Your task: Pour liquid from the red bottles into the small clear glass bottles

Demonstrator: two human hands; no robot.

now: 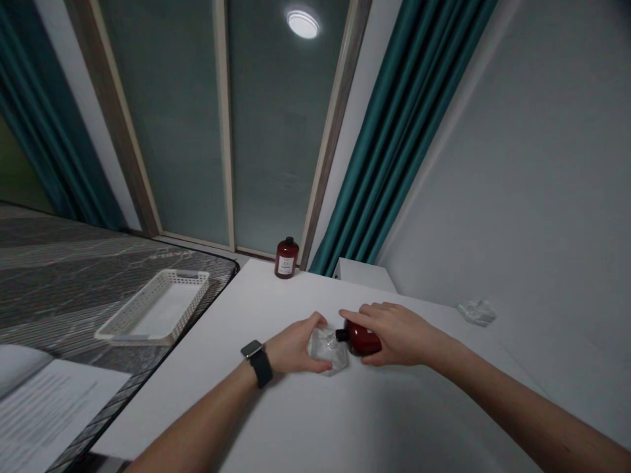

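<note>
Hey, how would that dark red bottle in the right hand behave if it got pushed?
The bottle, tipped sideways in the right hand, would probably roll if let go, given its rounded body. Its glossy surface may be slippery. I can't tell how full it is, so its weight is unclear.

At lower centre are 1 left hand (294, 346) and 1 right hand (397, 332), 2 in all, plus 1 watch (258, 361). 1 near bottle (361, 340) at lower centre and 1 far bottle (286, 258) mid-frame make 2. 1 held plastic piece (331, 349) and 1 loose plastic piece (476, 313) at right make 2. 1 left curtain (49, 125) and 1 right curtain (400, 144) up top make 2. At left, 1 basket (165, 310) and 1 open book (54, 407).
</note>
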